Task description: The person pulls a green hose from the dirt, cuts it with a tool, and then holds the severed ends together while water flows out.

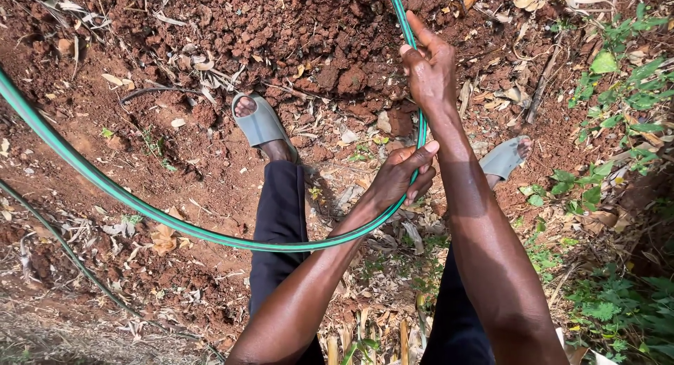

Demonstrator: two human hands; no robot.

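The green hose (210, 233) is cut off at the left edge and at the top edge of the frame, so its ends are not visible. It curves from upper left through the centre and up again. The left hand (400, 179) grasps it at the centre; the right hand (430, 69) holds it near the top, fingers partly open. Under the hose, two grey sandals (261, 123) stand on red soil (309, 35). A thin dark line (63, 246) at lower left is hard to identify.

Grey sandals (261, 124) on red soil (295, 35), weeds (618, 77).
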